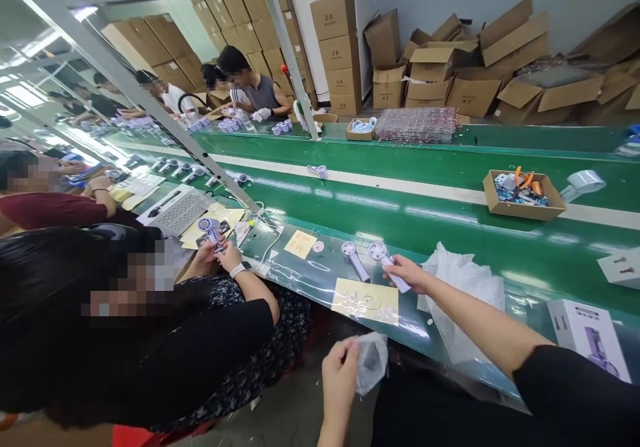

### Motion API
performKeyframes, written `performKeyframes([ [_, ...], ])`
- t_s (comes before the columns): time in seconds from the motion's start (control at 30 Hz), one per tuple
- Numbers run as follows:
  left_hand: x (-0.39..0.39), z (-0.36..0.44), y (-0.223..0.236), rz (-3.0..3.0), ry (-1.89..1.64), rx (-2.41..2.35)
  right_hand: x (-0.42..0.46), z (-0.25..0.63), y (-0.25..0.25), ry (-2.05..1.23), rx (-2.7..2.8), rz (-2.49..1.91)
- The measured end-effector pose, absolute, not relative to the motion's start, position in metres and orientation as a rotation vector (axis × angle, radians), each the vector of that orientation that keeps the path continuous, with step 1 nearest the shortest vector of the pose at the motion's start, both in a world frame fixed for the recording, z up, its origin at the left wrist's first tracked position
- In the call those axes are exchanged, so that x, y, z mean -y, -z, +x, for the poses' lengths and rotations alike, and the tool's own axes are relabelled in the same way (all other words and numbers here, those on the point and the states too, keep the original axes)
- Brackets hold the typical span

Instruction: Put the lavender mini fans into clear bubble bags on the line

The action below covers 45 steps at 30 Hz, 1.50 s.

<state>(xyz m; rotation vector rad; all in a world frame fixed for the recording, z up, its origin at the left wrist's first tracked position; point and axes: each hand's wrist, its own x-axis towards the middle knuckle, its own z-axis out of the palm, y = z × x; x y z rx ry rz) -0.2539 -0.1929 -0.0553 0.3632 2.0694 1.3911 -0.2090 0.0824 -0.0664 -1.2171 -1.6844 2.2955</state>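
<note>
My left hand [341, 373] pinches the edge of a small translucent plastic bag [372, 364], held in front of the table edge. Over the table, my right hand [407, 275] has its fingers closed round the handle of a lilac handheld fan [380, 253]. Just left of it lies a second lilac handheld fan [354, 260], its round head pointing away from me. Below both fans is a yellow paper [365, 301] with handwriting. A pile of white translucent bags [463, 300] spreads on the table beneath and beyond my right forearm.
At my left a co-worker's hands [220, 252] hold another fan. A carton of parts and orange-handled tool [523, 197] sits on the green conveyor [425, 217], near a clear tape roll [585, 183]. A printed fan box [590, 340] stands at the right. A metal post [220, 183] slants upward.
</note>
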Motion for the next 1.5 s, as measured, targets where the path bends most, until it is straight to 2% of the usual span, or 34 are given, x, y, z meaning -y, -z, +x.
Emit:
performKeyframes([
  [0.13, 0.149, -0.263, 0.032, 0.594, -1.342, -2.104, -0.055, -0.130, 0.015, -2.397, 1.854, -0.826],
  [0.27, 0.112, -0.254, 0.021, 0.690, -1.309, -1.877, -0.014, -0.073, -0.004, -2.569, 1.814, -0.556],
  [0.37, 0.098, -0.243, 0.018, 0.665, -1.262, -1.706, 0.004, -0.053, 0.005, -2.675, 1.671, -0.746],
  [0.53, 0.089, -0.227, 0.014, 0.860, -1.188, -1.639, 0.002, -0.029, 0.026, -2.645, 1.703, -0.972],
  [0.67, 0.088, -0.208, 0.012, 1.345, -1.053, -1.841, -0.003, -0.008, 0.037, -2.486, 1.673, -1.073],
  [0.8, 0.092, -0.180, 0.009, 2.089, -0.874, -1.959, -0.003, 0.011, 0.042, -2.363, 1.541, -1.097],
  [0.9, 0.096, -0.160, 0.000, 2.594, -0.828, -1.814, -0.001, 0.024, 0.039, -2.373, 1.490, -1.067],
  [1.0, 0.100, -0.155, -0.008, 2.848, -0.763, -1.617, -0.001, 0.036, 0.027, -2.418, 1.336, -0.991],
  [1.13, 0.097, -0.159, -0.001, 2.855, -0.929, -1.926, 0.000, 0.046, 0.008, -2.427, 1.194, -0.959],
  [1.27, 0.085, -0.134, 0.012, 2.302, -1.204, -2.469, 0.003, 0.049, -0.005, -2.345, 1.127, -0.962],
  [1.37, 0.086, -0.103, 0.011, 2.345, -1.113, -2.207, 0.002, 0.055, -0.008, -2.299, 1.037, -0.996],
  [1.43, 0.089, -0.088, 0.006, 2.514, -1.010, -1.906, 0.002, 0.060, -0.008, -2.349, 1.004, -0.985],
  [1.5, 0.088, -0.080, -0.003, 2.435, -0.993, -1.816, 0.004, 0.065, -0.007, -2.423, 0.944, -1.010],
])
